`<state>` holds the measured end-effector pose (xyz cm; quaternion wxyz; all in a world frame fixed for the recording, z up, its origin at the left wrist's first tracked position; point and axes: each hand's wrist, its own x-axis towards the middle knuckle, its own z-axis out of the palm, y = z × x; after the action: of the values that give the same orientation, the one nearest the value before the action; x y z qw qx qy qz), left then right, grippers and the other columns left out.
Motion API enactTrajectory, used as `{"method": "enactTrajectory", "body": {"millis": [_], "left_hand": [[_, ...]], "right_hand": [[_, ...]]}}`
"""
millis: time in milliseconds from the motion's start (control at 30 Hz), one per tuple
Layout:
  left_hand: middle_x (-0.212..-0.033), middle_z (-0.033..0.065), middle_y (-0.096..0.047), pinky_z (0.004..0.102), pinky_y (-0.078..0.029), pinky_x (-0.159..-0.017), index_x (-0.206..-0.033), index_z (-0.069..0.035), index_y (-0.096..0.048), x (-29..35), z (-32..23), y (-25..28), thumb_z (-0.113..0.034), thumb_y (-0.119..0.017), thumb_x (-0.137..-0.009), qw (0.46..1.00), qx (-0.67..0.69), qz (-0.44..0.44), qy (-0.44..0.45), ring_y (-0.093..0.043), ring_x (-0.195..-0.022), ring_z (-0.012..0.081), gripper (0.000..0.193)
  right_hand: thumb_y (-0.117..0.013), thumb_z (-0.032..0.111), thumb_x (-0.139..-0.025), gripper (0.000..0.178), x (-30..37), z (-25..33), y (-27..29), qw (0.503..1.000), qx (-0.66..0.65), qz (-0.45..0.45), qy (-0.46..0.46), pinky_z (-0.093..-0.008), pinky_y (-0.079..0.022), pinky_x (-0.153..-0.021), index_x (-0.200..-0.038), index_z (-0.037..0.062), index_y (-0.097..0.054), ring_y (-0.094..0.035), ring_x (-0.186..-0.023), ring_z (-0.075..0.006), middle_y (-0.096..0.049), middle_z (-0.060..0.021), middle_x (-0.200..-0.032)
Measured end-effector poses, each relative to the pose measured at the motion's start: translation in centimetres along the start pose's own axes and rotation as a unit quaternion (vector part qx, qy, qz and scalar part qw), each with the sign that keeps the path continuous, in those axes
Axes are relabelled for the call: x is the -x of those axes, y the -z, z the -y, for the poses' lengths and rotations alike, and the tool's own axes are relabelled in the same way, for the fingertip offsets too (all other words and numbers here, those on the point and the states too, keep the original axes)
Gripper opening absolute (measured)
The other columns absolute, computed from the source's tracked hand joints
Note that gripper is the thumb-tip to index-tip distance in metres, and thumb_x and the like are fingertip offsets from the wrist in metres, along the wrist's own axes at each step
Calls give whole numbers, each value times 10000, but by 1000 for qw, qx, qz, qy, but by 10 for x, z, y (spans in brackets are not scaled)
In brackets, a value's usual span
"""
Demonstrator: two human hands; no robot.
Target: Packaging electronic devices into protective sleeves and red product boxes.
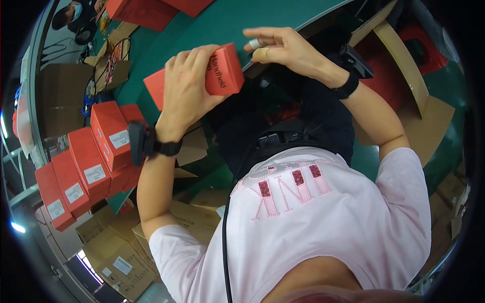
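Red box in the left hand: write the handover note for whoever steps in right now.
Left hand: gripping a red box from above, held over the green table near its edge.
Right hand: empty, fingers spread, resting at the table edge beside the box; one finger is taped.
Done: a row of matching red boxes with white labels stands stacked at the left.
Left: the held box is not yet set down. Brown cartons sit on the floor below.

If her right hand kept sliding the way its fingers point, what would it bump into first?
Probably the red box that the left hand holds; the right hand points leftward along the green table edge toward it, though depth is unclear.
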<state>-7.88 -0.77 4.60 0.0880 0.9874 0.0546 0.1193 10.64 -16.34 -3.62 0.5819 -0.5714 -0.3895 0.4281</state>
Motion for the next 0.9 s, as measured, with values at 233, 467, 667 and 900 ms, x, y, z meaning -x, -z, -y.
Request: {"method": "enactTrajectory", "body": {"millis": [233,467,667,900], "left_hand": [[-1148,68,-642,438,-417,-957,-1272,-110,-566,0,-8,-7,-240,-885,-646,1000,1,0,-7,-585,-1063,308,715],[-1197,82,-626,446,-406,-989,-1291,-90,-548,-1,-12,-3,-208,-885,-619,998,-15,35,-44,-569,-1099,314,761],[-1211,97,-613,458,-402,-991,-1285,-77,-546,0,-15,-11,-207,-885,-617,997,-47,19,-62,-555,-1107,319,760],[-1180,95,-618,444,-409,-987,-1284,-78,-546,1,10,-3,-226,-907,-606,999,28,36,-15,-570,-1096,317,782]], "right_hand": [[-812,252,-857,712,-2,-1,-13,994,99,7,48,-292,-547,-824,-1441,-24,-513,-679,-949,-181,-675,-205,-1173],[-826,303,-802,806,6,27,-24,993,116,24,-14,-324,-580,-804,-1416,-102,-496,-712,-948,-242,-656,-251,-1224],[-746,259,-861,706,-4,6,-22,990,125,50,41,-317,-548,-861,-1413,-100,-490,-681,-957,-227,-667,-202,-1183],[-617,48,-896,540,-13,-14,10,994,79,67,34,-294,-521,-821,-1426,-9,-527,-622,-895,-146,-659,-102,-1012]]}}
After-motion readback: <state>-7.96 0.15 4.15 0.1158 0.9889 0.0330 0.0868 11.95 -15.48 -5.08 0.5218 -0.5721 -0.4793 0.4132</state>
